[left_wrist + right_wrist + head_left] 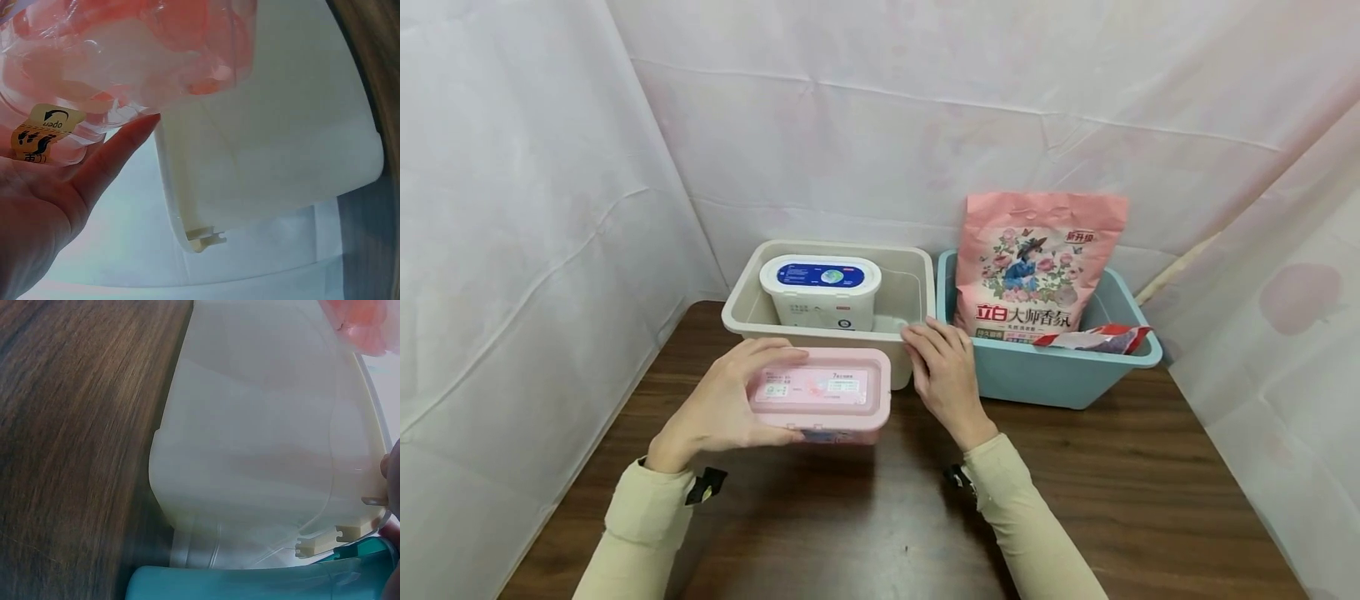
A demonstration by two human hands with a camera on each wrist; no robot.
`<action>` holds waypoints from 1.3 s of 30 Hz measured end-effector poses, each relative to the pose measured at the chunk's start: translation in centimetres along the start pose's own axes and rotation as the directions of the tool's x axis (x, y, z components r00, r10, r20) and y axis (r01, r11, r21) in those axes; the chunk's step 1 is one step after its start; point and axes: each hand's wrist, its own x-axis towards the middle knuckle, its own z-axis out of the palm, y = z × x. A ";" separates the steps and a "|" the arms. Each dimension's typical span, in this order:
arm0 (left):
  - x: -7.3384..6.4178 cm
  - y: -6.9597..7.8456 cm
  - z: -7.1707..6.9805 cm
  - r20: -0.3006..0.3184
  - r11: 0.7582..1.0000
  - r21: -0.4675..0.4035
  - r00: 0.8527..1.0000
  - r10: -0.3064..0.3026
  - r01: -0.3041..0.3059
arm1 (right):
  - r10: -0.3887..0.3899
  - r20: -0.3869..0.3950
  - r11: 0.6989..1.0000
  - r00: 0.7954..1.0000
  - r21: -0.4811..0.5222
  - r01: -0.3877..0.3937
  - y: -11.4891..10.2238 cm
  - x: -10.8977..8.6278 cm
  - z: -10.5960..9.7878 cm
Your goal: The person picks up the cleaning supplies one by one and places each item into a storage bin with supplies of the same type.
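A pink lidded plastic box [820,387] is in my left hand [722,396], thumb on its near side and fingers on its far side. In the left wrist view the box [125,56] shows clear walls with red and pale contents and an orange "open" seal [47,134]. It is held in front of the cream bin [820,335]. My right hand [946,371] grips that bin's rim at the front right corner, fingers over the edge and thumb outside. Inside the cream bin stands a white tub [823,312] with a blue label on its lid.
Close against the cream bin's right side is a blue-green bin [1037,375]. It holds a tall pink bag of laundry detergent [1037,267] and a red and white packet [1097,337] lying across its front rim. Both bins stand on a dark wooden table [887,517] before pale curtains [850,150].
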 end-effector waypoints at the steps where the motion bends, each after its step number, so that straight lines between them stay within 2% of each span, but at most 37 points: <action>1: 0.1 0.0 -0.1 -0.001 1.000 0.007 1.000 0.005 -0.005 | -0.004 -0.007 1.000 1.000 -0.001 0.004 0.0 0.1 0.0; 10: 0.5 0.8 -1.3 0.005 1.000 0.012 1.000 0.009 -0.009 | -0.026 -0.036 1.000 0.999 -0.011 0.026 -0.1 0.2 0.2; 18: 1.4 1.5 -2.2 -0.016 0.999 0.004 0.999 0.042 -0.042 | -0.015 -0.033 1.000 0.999 0.006 0.015 0.1 0.0 0.1; 22: 1.7 1.7 -2.4 -0.025 0.999 0.005 0.999 0.040 -0.040 | -0.002 -0.016 1.000 1.000 0.008 0.002 0.1 -0.1 0.0; 30: 1.9 1.8 -2.5 -0.030 0.999 -0.046 1.000 0.003 -0.004 | -0.005 -0.022 1.000 1.000 0.006 0.005 0.0 -0.1 0.1; 39: 2.2 1.5 -2.8 -0.082 0.999 -0.025 0.996 0.039 -0.041 | -0.003 -0.018 1.000 1.000 0.003 0.003 -0.2 0.0 0.0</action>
